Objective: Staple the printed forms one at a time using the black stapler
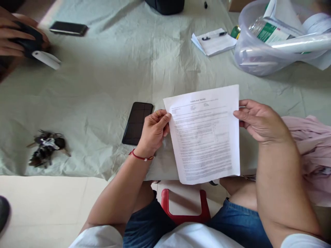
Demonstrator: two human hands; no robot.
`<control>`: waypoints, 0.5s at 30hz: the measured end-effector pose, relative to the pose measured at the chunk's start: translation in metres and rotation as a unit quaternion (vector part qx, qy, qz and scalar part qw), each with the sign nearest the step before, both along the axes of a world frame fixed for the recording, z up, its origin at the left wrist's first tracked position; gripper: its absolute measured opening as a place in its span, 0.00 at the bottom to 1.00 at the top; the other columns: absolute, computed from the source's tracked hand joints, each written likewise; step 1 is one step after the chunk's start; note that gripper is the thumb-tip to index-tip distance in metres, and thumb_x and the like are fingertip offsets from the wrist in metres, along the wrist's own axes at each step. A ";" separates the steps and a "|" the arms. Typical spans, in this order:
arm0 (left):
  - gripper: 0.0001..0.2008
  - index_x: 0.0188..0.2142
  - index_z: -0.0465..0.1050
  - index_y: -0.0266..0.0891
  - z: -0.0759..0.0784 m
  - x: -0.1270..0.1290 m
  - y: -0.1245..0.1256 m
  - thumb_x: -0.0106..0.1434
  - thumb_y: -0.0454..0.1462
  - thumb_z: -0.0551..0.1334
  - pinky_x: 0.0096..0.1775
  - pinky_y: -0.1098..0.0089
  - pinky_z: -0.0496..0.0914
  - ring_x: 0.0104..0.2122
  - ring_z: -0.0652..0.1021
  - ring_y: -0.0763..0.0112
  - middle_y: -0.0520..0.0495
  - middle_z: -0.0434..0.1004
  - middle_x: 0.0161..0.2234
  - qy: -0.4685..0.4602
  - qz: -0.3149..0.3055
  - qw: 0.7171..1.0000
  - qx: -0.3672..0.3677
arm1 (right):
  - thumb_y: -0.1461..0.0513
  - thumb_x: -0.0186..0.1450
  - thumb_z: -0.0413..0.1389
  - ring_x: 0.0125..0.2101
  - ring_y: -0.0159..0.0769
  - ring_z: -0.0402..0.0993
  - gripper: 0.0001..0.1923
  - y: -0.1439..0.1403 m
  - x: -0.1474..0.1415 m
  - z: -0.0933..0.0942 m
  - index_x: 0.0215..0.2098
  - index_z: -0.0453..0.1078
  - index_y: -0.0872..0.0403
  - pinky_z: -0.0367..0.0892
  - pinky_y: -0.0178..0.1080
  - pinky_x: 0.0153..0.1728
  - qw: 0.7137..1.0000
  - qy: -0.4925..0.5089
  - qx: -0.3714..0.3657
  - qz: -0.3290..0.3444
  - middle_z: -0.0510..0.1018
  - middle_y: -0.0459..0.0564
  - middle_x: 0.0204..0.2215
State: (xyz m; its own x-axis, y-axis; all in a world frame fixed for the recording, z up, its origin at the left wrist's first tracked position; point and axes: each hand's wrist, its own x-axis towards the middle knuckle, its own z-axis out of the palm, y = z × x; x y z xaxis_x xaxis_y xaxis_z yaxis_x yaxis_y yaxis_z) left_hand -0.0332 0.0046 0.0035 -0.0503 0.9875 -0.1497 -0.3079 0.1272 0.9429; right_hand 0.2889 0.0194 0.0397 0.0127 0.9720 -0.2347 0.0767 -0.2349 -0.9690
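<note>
Pale green cloth (108,69) covers table, creased. Far left: another person's hands (15,32), cut off by edge, grip dark object. Key bunch (46,147) near left, detail unclear. Black phone (137,122) just beside left hand (153,132), pinching printed sheet (205,134); heading blurred, unreadable. Right hand (260,120) pinches opposite edge. Far right: plastic tub (258,58), green-labelled bottle inside, writing illegible.

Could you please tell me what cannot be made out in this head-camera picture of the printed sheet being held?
- Printed sheet, pinched by left hand and right hand: body text too small and blurred to read.
- Clear plastic tub: cut off by the top and right edges, contents only partly shown.
- Another person's hands: cut by the left edge; the dark thing they hold is unclear.
- Key bunch: too small to count.
</note>
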 end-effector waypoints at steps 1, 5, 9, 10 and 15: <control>0.21 0.27 0.78 0.41 -0.002 -0.001 0.002 0.52 0.49 0.84 0.17 0.74 0.48 0.14 0.59 0.84 0.58 0.67 0.19 -0.006 0.013 1.000 0.001 | 0.46 0.46 0.84 0.39 0.45 0.86 0.29 0.001 -0.007 -0.005 0.40 0.84 0.47 0.84 0.51 0.48 1.000 0.010 -0.008 0.005 0.89 0.48 0.37; 0.20 0.27 0.78 0.41 -0.008 0.001 0.010 0.51 0.47 0.85 0.17 0.75 0.53 0.15 0.60 0.84 0.58 0.69 0.21 -0.023 0.049 0.999 0.001 | 0.47 0.47 0.84 0.39 0.48 0.87 0.27 0.003 -0.019 -0.019 0.39 0.85 0.48 0.85 0.54 0.48 0.999 0.025 -0.024 0.014 0.90 0.49 0.39; 0.19 0.32 0.83 0.42 -0.010 0.010 0.010 0.55 0.50 0.83 0.24 0.74 0.69 0.22 0.73 0.77 0.53 0.80 0.27 -0.060 0.047 0.997 0.020 | 0.48 0.47 0.84 0.40 0.48 0.88 0.26 0.009 -0.025 -0.024 0.37 0.84 0.49 0.84 0.55 0.52 0.998 0.049 0.021 -0.025 0.90 0.48 0.37; 0.19 0.35 0.85 0.42 -0.010 0.012 0.008 0.56 0.51 0.82 0.29 0.72 0.74 0.26 0.79 0.72 0.50 0.84 0.31 -0.074 0.028 0.997 0.019 | 0.48 0.47 0.84 0.40 0.49 0.88 0.26 0.010 -0.027 -0.024 0.37 0.84 0.49 0.83 0.55 0.53 0.997 0.053 0.035 -0.031 0.90 0.47 0.37; 0.23 0.49 0.87 0.40 -0.012 0.010 -0.004 0.62 0.52 0.78 0.52 0.53 0.84 0.51 0.88 0.44 0.37 0.91 0.50 -0.119 -0.148 0.980 -0.064 | 0.51 0.49 0.83 0.38 0.46 0.87 0.22 0.011 -0.045 -0.029 0.36 0.83 0.48 0.83 0.53 0.51 0.991 0.064 0.078 -0.086 0.90 0.44 0.36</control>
